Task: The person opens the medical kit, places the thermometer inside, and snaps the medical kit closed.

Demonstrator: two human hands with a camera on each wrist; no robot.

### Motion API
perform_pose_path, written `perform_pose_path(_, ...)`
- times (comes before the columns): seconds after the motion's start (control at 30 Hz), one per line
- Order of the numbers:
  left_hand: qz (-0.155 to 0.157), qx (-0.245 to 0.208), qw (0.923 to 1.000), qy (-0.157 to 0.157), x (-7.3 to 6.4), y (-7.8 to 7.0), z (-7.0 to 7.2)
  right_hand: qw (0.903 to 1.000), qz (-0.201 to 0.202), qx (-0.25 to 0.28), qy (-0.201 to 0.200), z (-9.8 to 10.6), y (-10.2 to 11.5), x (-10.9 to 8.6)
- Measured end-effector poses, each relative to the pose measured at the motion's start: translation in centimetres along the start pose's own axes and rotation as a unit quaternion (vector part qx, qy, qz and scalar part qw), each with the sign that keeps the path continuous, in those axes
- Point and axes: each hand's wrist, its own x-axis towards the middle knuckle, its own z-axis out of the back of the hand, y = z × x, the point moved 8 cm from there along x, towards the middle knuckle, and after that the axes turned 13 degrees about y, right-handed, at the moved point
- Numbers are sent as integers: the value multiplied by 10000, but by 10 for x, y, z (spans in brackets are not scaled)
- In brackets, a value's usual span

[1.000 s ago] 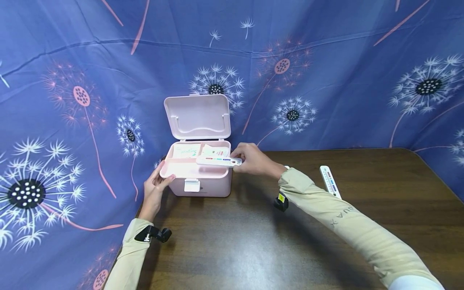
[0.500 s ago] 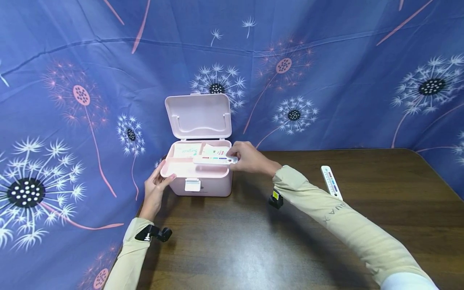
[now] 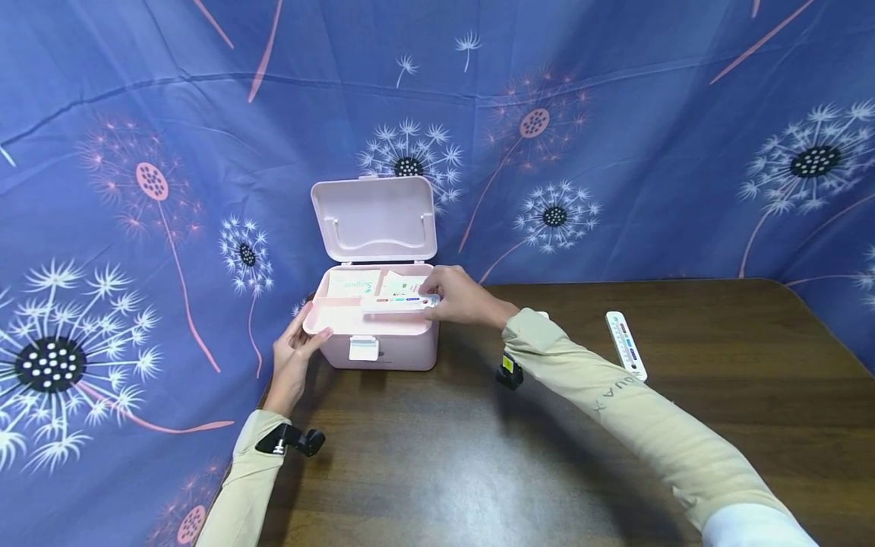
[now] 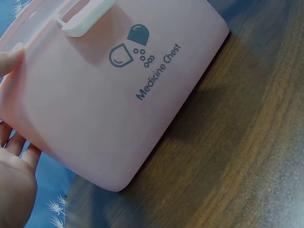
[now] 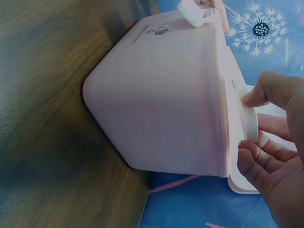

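Observation:
A pink medicine chest (image 3: 403,355) stands with its lid (image 3: 374,219) raised. At its left corner, my left hand (image 3: 290,368) grips the rim, thumb on the inner side and fingers outside; the left wrist view shows the thumb (image 4: 10,61) on the rim. My right hand (image 3: 465,298) pinches the right end of a flat white thermometer (image 3: 393,304) with coloured marks, held level over the chest's front compartment. In the right wrist view the thermometer (image 5: 251,121) shows edge-on between thumb and fingers. Behind it, a packet marked Surgical (image 3: 352,284) and a printed white packet (image 3: 399,285) lie in the back compartments.
A second white thermometer (image 3: 625,346) lies on the brown wooden table (image 3: 424,456), right of the right forearm. A small white thing (image 3: 543,314) peeks out behind the right sleeve. A white latch (image 3: 364,349) hangs on the chest's front. Blue dandelion cloth (image 3: 615,152) stands behind.
My right hand has moved left with the thermometer, farther over the chest. More of the second thermometer shows past the sleeve. My left hand keeps its grip on the rim.

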Motion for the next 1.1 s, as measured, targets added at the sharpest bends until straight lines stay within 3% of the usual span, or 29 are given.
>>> perform_pose_path(0.27, 16, -25, 10000, -33, 0, 0, 1, 9998, 15, -57, 172, -5, 5, 8)
perform_pose_path(0.77, 17, -91, 10000, 2, 0, 3, 1, 9994, 227, -241, 119, -13, 11, 20)
perform_pose_path(1.1, -12, -81, 10000, 7, 1, 2, 1, 9992, 114, -352, 153, -18, 11, 26)
